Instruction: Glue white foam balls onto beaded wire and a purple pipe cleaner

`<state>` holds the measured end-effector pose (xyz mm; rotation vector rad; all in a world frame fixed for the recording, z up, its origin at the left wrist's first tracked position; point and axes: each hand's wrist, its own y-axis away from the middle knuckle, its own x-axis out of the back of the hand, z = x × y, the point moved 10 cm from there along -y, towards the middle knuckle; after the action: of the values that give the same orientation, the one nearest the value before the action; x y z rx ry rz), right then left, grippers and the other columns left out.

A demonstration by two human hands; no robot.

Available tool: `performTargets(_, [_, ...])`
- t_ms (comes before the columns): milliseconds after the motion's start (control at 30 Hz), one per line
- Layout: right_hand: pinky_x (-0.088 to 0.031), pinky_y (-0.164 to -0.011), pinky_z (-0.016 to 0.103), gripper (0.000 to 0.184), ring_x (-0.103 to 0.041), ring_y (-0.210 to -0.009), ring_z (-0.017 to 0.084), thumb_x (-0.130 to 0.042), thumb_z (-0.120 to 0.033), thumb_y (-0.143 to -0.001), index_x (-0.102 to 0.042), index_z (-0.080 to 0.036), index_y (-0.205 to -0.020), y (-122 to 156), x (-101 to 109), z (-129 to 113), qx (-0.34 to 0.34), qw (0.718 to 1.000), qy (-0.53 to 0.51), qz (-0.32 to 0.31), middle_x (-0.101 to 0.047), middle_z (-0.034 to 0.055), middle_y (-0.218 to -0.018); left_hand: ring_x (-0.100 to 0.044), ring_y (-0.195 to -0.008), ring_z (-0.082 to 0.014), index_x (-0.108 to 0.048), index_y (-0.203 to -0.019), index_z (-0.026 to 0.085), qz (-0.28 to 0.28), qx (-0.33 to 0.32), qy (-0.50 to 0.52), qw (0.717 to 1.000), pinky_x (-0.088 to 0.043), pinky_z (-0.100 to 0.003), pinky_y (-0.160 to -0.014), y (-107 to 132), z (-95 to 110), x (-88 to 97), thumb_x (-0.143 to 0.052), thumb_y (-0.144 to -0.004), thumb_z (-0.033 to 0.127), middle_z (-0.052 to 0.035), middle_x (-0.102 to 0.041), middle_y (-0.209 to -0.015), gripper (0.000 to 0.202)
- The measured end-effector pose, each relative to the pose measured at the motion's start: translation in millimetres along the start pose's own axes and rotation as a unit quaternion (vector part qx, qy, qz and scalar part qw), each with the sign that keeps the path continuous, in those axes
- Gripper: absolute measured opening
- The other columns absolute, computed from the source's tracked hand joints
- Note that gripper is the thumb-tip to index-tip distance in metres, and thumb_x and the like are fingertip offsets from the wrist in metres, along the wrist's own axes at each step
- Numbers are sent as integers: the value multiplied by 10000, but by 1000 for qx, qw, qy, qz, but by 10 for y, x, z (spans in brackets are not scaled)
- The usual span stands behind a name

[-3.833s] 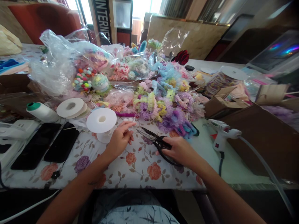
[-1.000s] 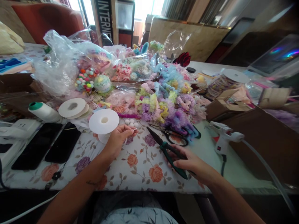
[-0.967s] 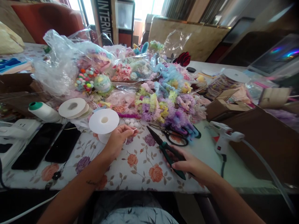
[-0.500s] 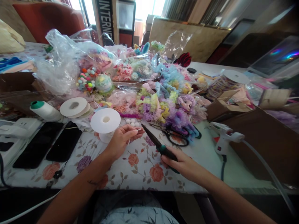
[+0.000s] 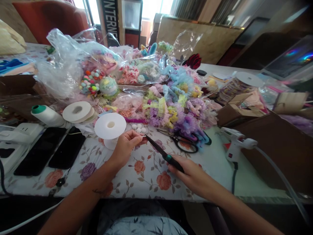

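My left hand (image 5: 127, 143) is closed, thumb and fingers pinching a short strand of small white beads (image 5: 143, 136). In my right hand (image 5: 187, 169) are long-nose pliers (image 5: 157, 147) with slim black jaws and a green spot at the pivot. Their tip meets the beads at the left fingertips, and the jaws look closed or nearly so. Just beyond the left hand lie several round white pieces (image 5: 139, 128). A white spool (image 5: 110, 125) stands close beside that hand. Black-handled scissors (image 5: 184, 144) rest on the flowered cloth, beyond the pliers.
Ruffled pastel trims (image 5: 158, 111) and plastic bags (image 5: 66, 62) are heaped across the back. Two dark phones (image 5: 40, 151) lie at left near a thread cone (image 5: 46, 116). A white glue gun (image 5: 233, 145) stands at right, before a cardboard box (image 5: 276, 153).
The pliers have moved left and their jaws have come together, so the tip now reaches the beads. My left hand has stayed nearly still.
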<state>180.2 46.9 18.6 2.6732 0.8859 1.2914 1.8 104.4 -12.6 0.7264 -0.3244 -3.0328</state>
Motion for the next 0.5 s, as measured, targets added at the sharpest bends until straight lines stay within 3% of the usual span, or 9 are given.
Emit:
performTargets(100, [-490, -831, 360, 266, -635, -936, 262, -411, -347, -940, -594, -171, -1021, -18, -3, -21, 2, 1000, -2, 4, -673, 119, -1015, -697, -760, -141, -623, -617, 138, 6, -5, -5, 1000, -575, -289, -793, 1, -12, 18, -746, -675, 198, -29, -701, -818, 149])
performTargets(500, [-481, -858, 384, 263, -620, -954, 276, -419, -340, -940, -607, -184, -1039, -17, -17, -41, -3, 1000, -10, 1, -669, 124, -1033, -699, -731, -164, -613, -621, 141, 32, -36, -56, 997, -571, -352, -811, 56, 46, 36, -761, -660, 244, -59, -720, -882, 184])
